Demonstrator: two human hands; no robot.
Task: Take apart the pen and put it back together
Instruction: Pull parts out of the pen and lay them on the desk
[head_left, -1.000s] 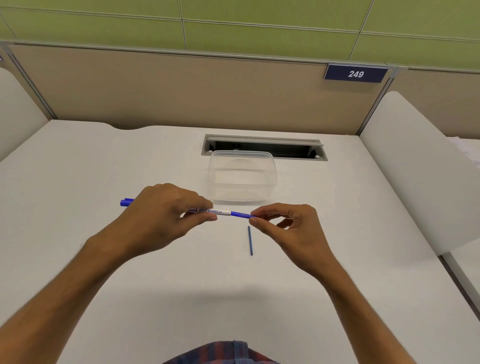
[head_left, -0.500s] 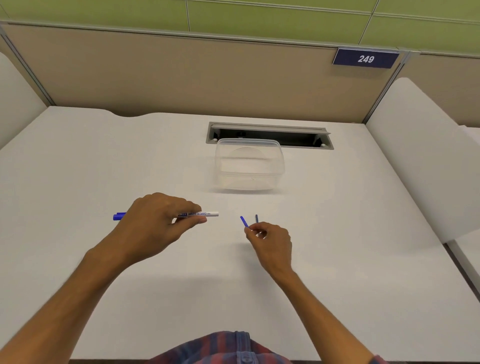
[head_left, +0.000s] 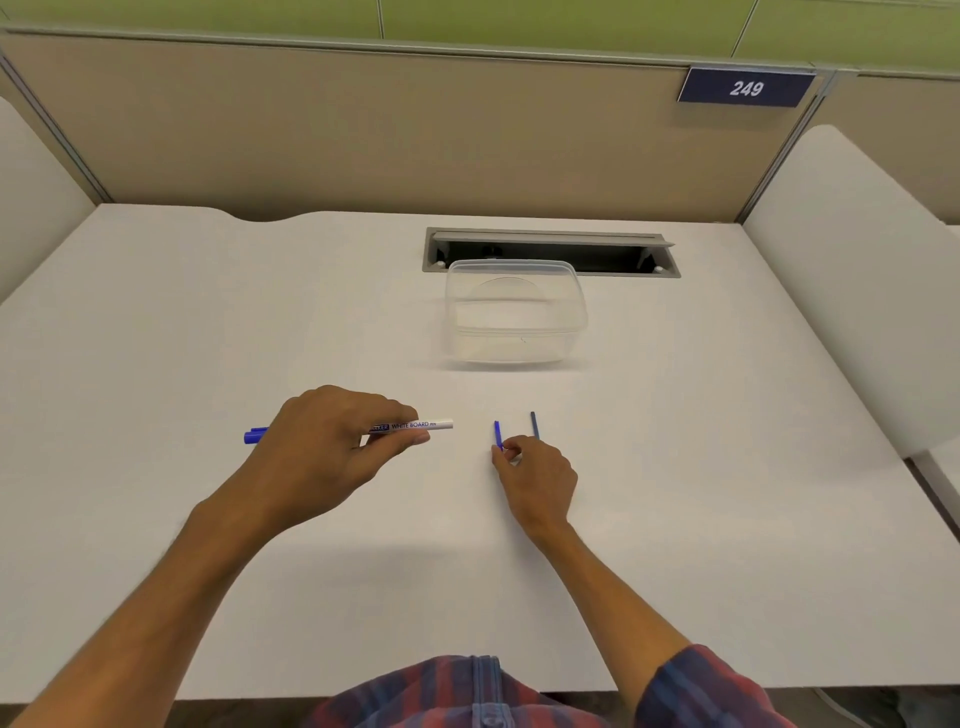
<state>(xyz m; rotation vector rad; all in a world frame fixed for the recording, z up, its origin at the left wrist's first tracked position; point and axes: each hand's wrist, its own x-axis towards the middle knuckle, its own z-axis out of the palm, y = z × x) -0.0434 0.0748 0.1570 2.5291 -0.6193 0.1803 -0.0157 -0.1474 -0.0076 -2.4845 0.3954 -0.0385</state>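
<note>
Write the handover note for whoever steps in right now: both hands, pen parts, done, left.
Left hand: closed around the whiteboard marker barrel, blue cap end sticking out to the left, held just above the desk.
Right hand: fingertips pinching the lower end of a short blue rod against the desk.
A second, darker thin rod lies beside it.
Clear plastic container sits behind.
Done: inner pieces are out.
Left: refit both rods into the barrel.

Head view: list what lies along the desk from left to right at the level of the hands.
Blue cap → left hand → white marker barrel → short blue piece → dark blue rod.
</note>
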